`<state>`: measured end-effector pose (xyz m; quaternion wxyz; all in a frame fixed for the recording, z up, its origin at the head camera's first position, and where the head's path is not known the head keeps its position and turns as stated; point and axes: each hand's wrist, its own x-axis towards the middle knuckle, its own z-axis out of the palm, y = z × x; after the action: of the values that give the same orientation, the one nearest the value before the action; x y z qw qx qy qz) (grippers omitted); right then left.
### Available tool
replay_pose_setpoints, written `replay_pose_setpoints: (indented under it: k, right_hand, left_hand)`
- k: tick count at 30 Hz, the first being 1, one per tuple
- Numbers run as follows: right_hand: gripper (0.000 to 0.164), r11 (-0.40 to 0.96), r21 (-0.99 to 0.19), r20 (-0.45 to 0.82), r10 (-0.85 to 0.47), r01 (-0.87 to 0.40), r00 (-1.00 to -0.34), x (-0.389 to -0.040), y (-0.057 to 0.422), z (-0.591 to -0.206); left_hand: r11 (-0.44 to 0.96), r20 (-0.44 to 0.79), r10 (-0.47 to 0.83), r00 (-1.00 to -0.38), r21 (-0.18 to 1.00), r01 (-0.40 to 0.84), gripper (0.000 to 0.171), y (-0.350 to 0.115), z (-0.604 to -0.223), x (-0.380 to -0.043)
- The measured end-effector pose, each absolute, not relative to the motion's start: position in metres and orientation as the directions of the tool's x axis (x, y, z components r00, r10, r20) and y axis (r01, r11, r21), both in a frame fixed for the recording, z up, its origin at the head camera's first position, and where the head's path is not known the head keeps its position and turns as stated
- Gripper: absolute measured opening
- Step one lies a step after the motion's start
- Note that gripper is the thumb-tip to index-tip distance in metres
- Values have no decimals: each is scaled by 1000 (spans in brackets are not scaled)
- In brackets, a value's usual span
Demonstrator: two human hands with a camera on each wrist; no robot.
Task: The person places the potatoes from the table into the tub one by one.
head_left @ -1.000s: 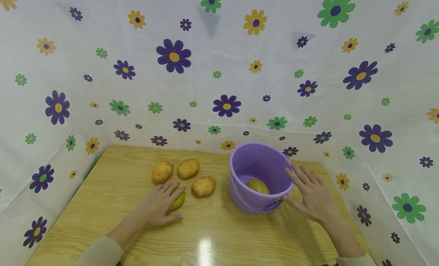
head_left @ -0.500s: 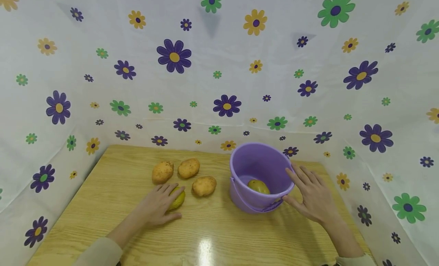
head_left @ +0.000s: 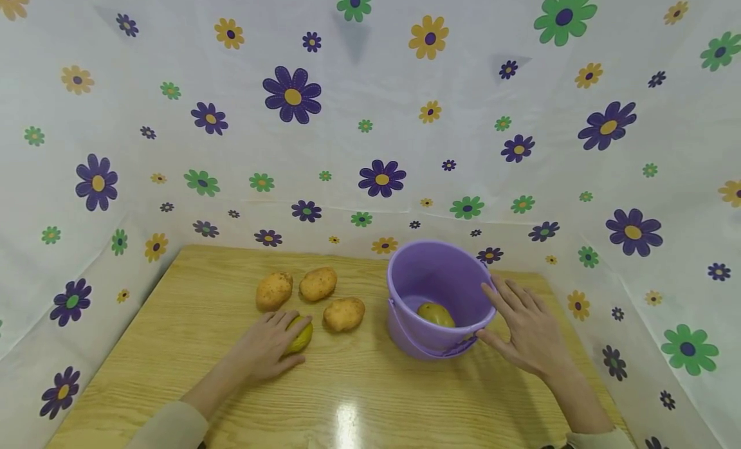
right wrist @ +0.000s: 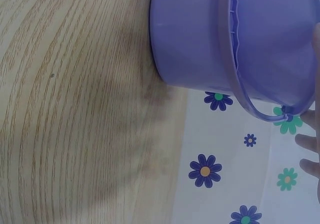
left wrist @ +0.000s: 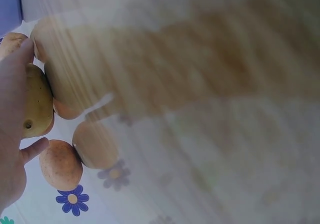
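My left hand (head_left: 263,346) reaches over a yellow-green fruit (head_left: 299,339), its fingers curving over the far side and the thumb lying on the near side. A dark stem spot marks the fruit's end in the left wrist view, where the thumb and a finger flank it. Three brown potatoes lie just beyond: one at left (head_left: 274,291), one behind (head_left: 318,284), one to the right (head_left: 344,314). On the right, an upright purple bucket (head_left: 399,333) holds another yellow-green fruit (head_left: 435,314). My right hand (head_left: 529,333) rests with extended fingers at the bucket's right rim.
The wooden table (head_left: 359,384) extends to a white cloth (head_left: 324,140) with printed flowers, which rises behind it and along both sides. The bucket's handle (right wrist: 265,115) hangs down against its outside. A blurry pale layer covers much of the left wrist view.
My left thumb has drawn in slightly toward the fruit. My right hand, the bucket and the potatoes stay where they were.
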<state>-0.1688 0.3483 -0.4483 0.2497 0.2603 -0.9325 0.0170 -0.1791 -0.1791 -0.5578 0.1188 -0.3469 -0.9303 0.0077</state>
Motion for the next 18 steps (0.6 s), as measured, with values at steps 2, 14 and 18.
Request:
replay_pose_setpoints:
  k: [2,14,18]
  right_hand:
    - [86,865,99,473,-476,-492,-742,-169,348,-448]
    - [87,858,99,494,-482,-504,-724,-168,348,-448]
    - [86,858,99,487,-484,-504,-727,-168,348,-447]
  left_hand:
    - [760,220,647,-730,-100,643,75,-179,-558,-179]
    - [757,280,643,-713,-87,648,68,-177,-557,-180]
    - [756,278,646,-711,-99,647,67,-177,-557,-182]
